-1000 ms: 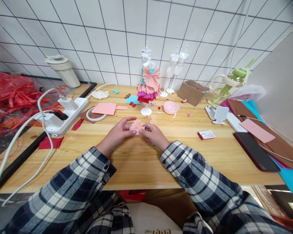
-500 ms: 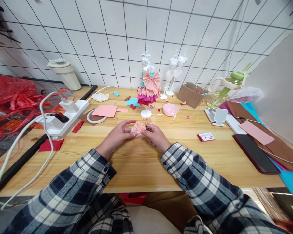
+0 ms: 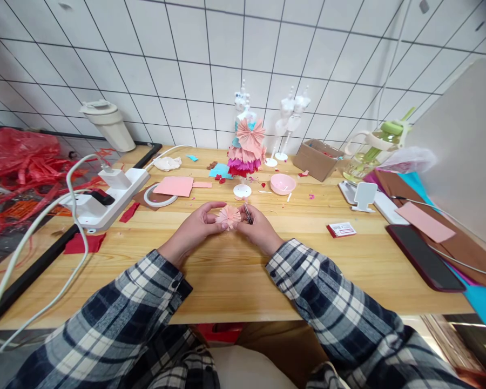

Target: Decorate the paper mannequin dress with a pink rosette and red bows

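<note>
Between my two hands, above the front of the table, is a round pleated pink paper rosette (image 3: 228, 216). My left hand (image 3: 202, 224) pinches its left edge between thumb and fingers. My right hand (image 3: 258, 227) has its thumb at the rosette's right edge and also holds a small dark metal tool (image 3: 248, 214), perhaps tweezers or small scissors; its lower part is hidden in the palm. Just behind stands a mini mannequin on a white base (image 3: 242, 190), dressed in a tiered paper skirt (image 3: 245, 156) of pink, blue and magenta with a large pink fan on it.
Left are a power strip (image 3: 113, 200) with looping cables, a tape roll (image 3: 161, 202) and pink paper (image 3: 174, 186). A pink bowl (image 3: 283, 183), cardboard box (image 3: 318, 159), bare mannequins (image 3: 285, 116) and teapot-like jug (image 3: 362, 162) stand behind. A phone (image 3: 425, 258) lies right.
The rosette has turned slightly and now faces me more fully. The metal tool in my right hand has shifted a little to the right. Both hands stay in nearly the same place.
</note>
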Demonstrator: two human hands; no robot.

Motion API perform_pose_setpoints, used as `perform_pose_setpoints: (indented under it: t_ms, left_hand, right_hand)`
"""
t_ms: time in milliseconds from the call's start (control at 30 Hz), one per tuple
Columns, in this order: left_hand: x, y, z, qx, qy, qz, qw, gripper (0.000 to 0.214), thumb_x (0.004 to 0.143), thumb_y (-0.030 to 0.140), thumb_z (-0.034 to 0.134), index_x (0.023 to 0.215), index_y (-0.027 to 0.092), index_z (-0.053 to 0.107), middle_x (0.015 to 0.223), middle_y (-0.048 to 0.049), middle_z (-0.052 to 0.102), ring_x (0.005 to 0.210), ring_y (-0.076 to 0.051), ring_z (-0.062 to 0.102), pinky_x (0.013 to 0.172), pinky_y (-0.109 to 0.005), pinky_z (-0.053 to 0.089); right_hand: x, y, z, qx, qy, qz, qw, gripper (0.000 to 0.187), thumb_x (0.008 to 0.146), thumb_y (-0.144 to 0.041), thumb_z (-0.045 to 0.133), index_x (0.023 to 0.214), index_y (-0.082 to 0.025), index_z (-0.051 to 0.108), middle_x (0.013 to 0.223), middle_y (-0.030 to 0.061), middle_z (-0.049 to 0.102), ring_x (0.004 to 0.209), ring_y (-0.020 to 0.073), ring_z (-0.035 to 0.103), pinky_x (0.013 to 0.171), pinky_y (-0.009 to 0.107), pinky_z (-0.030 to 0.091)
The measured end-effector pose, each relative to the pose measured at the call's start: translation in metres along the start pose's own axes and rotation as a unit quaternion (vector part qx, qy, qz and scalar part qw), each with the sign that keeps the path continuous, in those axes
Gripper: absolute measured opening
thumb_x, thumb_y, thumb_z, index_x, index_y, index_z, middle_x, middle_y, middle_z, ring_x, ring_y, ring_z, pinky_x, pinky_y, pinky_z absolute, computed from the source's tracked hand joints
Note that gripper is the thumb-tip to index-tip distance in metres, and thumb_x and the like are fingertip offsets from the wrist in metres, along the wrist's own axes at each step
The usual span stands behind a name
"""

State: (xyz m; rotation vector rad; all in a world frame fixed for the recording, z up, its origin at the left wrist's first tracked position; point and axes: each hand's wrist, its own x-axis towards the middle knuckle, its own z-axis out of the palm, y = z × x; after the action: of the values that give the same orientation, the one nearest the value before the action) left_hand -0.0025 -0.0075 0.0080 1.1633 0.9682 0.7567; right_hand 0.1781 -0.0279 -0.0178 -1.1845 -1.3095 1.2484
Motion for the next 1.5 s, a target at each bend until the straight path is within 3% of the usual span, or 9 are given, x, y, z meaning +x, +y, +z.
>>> perform_pose_setpoints:
  t_ms: [400,667,767,867,967,1067,1267,1433,1500]
  left_hand:
    - [0.001,-0.002,-0.002,-0.048,-0.01,0.017,0.999,0.063,0.067,0.03,0.081,0.123,0.018,0.054,0.092,-0.0075,0.077,0.085,-0.022,0.073,0.082,-0.033,0.052]
    - [0.002,-0.003,0.0,-0.029,0.002,0.011,1.0,0.075,0.063,0.028,0.085,0.129,0.017,0.05,0.086,-0.0065,0.077,0.081,-0.021,0.073,0.082,-0.033,0.052]
    - [0.001,0.0,0.0,-0.03,0.034,0.015,0.999,0.076,0.063,0.028,0.085,0.129,0.016,0.05,0.081,-0.0042,0.076,0.074,-0.017,0.071,0.076,-0.029,0.051]
    - [0.002,0.001,-0.001,-0.062,0.069,0.032,0.995,0.076,0.063,0.026,0.086,0.129,0.017,0.05,0.087,-0.0045,0.076,0.077,-0.015,0.07,0.076,-0.025,0.051]
    - [0.004,0.002,-0.003,-0.108,0.101,0.037,0.988,0.073,0.062,0.021,0.085,0.126,0.018,0.051,0.082,-0.0015,0.075,0.076,-0.013,0.07,0.075,-0.022,0.052]
    - [0.004,0.002,-0.002,-0.139,0.117,0.036,0.983,0.067,0.062,0.017,0.084,0.121,0.019,0.053,0.077,0.0009,0.073,0.071,-0.011,0.068,0.073,-0.02,0.053]
    - [0.004,0.002,-0.003,-0.151,0.108,0.035,0.982,0.065,0.065,0.014,0.082,0.123,0.021,0.054,0.076,0.0013,0.072,0.066,-0.01,0.068,0.068,-0.018,0.054]
    - [0.007,0.002,-0.007,-0.159,0.133,0.051,0.977,0.061,0.064,0.011,0.082,0.117,0.023,0.056,0.077,0.0021,0.072,0.07,-0.011,0.07,0.069,-0.017,0.056]
    - [0.008,0.002,-0.008,-0.16,0.141,0.056,0.975,0.06,0.064,0.011,0.082,0.116,0.024,0.056,0.073,0.0033,0.071,0.068,-0.01,0.069,0.068,-0.015,0.055]
  right_hand:
    - [0.0,-0.001,0.003,-0.004,0.001,0.008,1.0,0.041,0.064,-0.036,0.073,0.095,-0.019,0.051,0.072,-0.0064,0.05,0.061,0.0098,0.044,0.059,0.024,0.037]
    - [0.0,-0.001,0.006,-0.006,-0.004,0.0,1.0,0.037,0.066,-0.036,0.074,0.092,-0.02,0.051,0.068,-0.0065,0.052,0.058,0.0092,0.048,0.055,0.022,0.039]
    - [-0.001,-0.002,0.005,0.018,-0.03,0.033,0.999,0.032,0.082,-0.048,0.06,0.096,-0.02,0.051,0.071,-0.0031,0.062,0.045,0.0071,0.044,0.046,0.021,0.036]
    - [-0.004,-0.006,0.005,0.025,-0.061,0.086,0.994,0.04,0.094,-0.057,0.037,0.109,-0.022,0.051,0.065,-0.0028,0.064,0.034,0.0083,0.041,0.039,0.022,0.032]
    - [-0.008,-0.009,0.006,-0.024,-0.072,0.059,0.995,0.042,0.095,-0.058,0.037,0.104,-0.021,0.055,0.049,-0.0073,0.048,0.038,0.0105,0.042,0.043,0.022,0.034]
    - [-0.009,-0.006,0.007,-0.05,-0.056,0.02,0.997,0.041,0.097,-0.057,0.033,0.09,-0.021,0.054,0.05,-0.0076,0.04,0.044,0.0109,0.04,0.049,0.023,0.034]
    - [-0.006,0.002,0.009,-0.148,-0.086,-0.015,0.985,0.036,0.098,-0.05,0.038,0.086,-0.022,0.057,0.059,-0.0039,0.053,0.058,0.0129,0.051,0.061,0.026,0.038]
    - [-0.008,-0.011,0.005,-0.374,-0.003,-0.046,0.926,0.026,0.093,-0.045,0.051,0.103,-0.023,0.062,0.092,0.0054,0.069,0.082,0.0201,0.061,0.069,0.03,0.04]
    - [-0.01,-0.015,0.004,-0.428,-0.003,-0.056,0.902,0.025,0.091,-0.036,0.054,0.109,-0.021,0.063,0.101,0.0088,0.07,0.091,0.0229,0.062,0.076,0.033,0.042]
